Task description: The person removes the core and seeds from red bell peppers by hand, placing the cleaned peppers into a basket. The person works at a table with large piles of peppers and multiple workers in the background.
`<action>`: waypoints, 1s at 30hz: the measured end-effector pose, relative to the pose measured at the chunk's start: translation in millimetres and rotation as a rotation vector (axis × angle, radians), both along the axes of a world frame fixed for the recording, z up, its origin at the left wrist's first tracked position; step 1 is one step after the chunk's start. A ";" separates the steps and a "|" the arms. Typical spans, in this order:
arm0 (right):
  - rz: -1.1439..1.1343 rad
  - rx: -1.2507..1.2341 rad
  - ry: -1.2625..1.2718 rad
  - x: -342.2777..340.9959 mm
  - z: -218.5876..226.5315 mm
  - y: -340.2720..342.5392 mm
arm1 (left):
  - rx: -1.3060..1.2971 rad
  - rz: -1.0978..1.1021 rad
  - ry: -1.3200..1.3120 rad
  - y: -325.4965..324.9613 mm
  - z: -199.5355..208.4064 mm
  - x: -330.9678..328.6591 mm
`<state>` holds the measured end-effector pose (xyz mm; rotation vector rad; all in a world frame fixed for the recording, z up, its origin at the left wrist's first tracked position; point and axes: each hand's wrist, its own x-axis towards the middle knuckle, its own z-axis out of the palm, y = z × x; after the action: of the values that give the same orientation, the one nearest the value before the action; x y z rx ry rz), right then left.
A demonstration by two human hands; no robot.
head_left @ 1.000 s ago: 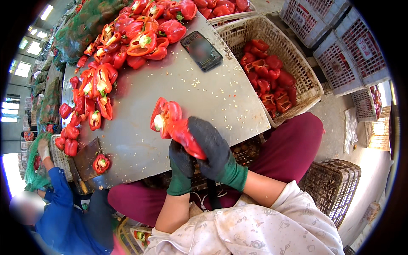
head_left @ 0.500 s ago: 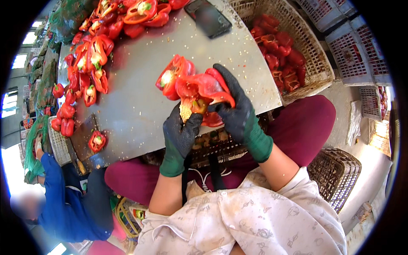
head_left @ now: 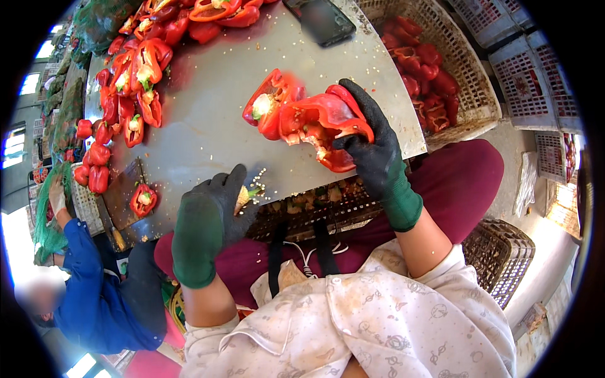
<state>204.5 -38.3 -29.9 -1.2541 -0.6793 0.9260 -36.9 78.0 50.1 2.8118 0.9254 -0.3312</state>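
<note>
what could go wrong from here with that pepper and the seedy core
The seedy core, close to the fingers of the left hand, might miss the dark crate below the table's edge and land on the maroon trousers.

The opened red pepper has a ragged rim, so a tight squeeze by the right hand could split it.

The phone lies on the seed-strewn metal tabletop, so seeds might get on it.

Counter [head_left: 208, 145]: grey metal sheet.
Phone [head_left: 320, 21]: black, flat; landmark.
Seeds [head_left: 291, 54]: pale, scattered, mostly on phone's near side.
Pepper half [head_left: 271, 104]: red, pale core showing; nearer person than phone.
Cut peppers [head_left: 151, 58]: heaped left of phone.
Lone pepper [head_left: 144, 200]: red, well left and nearward of phone.
Knife [head_left: 118, 240]: likewise, farther left.
</note>
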 end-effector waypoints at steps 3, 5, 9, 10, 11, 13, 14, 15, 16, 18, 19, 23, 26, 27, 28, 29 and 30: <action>0.013 0.055 0.044 -8.5 -3.5 0.0 | -0.104 0.105 -0.402 -22.2 7.4 41.4; 0.011 0.104 -0.050 -16.1 -10.2 1.7 | -0.080 0.158 -0.535 -31.1 -1.4 69.4; -0.085 0.153 -0.494 -26.6 -30.7 -0.7 | 0.044 0.147 -0.551 -30.1 -53.0 97.7; -0.134 0.152 -0.605 -30.0 -37.6 -2.1 | 0.046 0.132 -0.543 -29.0 -62.8 100.4; -0.150 0.156 -0.536 -32.2 -42.3 -2.4 | 0.103 0.102 -0.539 -30.2 -69.3 101.4; -0.129 0.155 -0.550 -31.0 -43.9 -3.0 | -0.013 0.135 -0.447 -25.7 -76.6 103.5; -0.116 0.157 -0.558 -30.7 -42.6 -3.2 | -0.069 0.154 -0.402 -24.4 -79.2 103.6; -0.110 0.146 -0.570 -31.7 -40.5 -3.9 | -0.106 0.156 -0.429 -24.9 -83.1 102.1; -0.101 0.141 -0.581 -33.1 -37.7 -3.3 | -0.138 0.161 -0.456 -24.9 -85.3 100.4; -0.076 0.132 -0.531 -32.5 -32.9 -1.1 | -0.170 0.190 -0.481 -24.4 -85.0 98.4; -0.060 0.122 -0.474 -26.9 -32.2 -0.4 | -0.176 0.213 -0.481 -24.9 -80.8 101.0; -0.066 0.098 -0.143 -16.4 -21.0 3.5 | -0.463 0.463 -0.772 -30.5 -83.9 84.3; -0.081 0.086 -0.001 -14.6 -20.1 1.4 | -0.623 0.337 -0.610 -30.1 -58.9 45.2; -0.087 0.085 0.047 -14.2 -18.3 0.5 | -0.535 0.143 -0.434 -23.7 -45.2 31.1; -0.092 0.083 0.092 -14.2 -17.0 -0.3 | -0.464 0.098 -0.306 -18.9 -35.3 18.6; -0.098 0.087 0.087 -14.4 -16.6 0.0 | -0.387 0.057 -0.178 -14.8 -25.8 7.0; -0.107 0.090 0.082 -14.0 -16.3 -0.4 | -0.311 0.014 -0.049 -12.5 -20.2 2.8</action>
<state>190.5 -38.7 -46.3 -1.1555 -0.5770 0.8452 -34.1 65.4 29.9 2.5172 0.8052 -0.3672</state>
